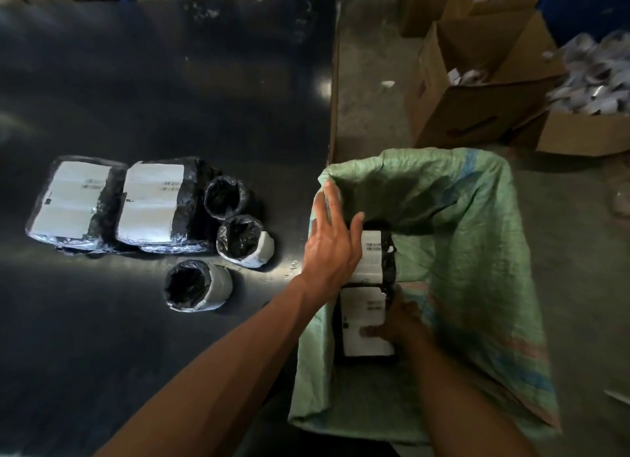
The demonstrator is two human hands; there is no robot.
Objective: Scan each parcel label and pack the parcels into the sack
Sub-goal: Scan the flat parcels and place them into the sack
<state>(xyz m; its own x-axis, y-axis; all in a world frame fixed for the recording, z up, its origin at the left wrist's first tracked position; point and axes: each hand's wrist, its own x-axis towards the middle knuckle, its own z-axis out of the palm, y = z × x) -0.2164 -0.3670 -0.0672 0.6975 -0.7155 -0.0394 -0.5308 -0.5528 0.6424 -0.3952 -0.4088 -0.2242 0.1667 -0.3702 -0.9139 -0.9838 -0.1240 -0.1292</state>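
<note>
A green woven sack [470,238] stands open beside the black table [153,81]. Inside it lie two black parcels with white labels: a far one [375,255] and a near one [364,323]. My right hand [399,316] is down in the sack and grips the near parcel, thumb on its label. My left hand [332,238] hovers with fingers spread over the sack's left rim, beside the far parcel. On the table lie two flat black parcels [73,202] [158,204] with white labels, and three round rolled parcels [223,197] [243,240] [197,286].
Open cardboard boxes [477,91] stand on the concrete floor to the right, behind the sack. A heap of small white packets [593,78] fills another box at the far right. The table's right edge runs next to the sack.
</note>
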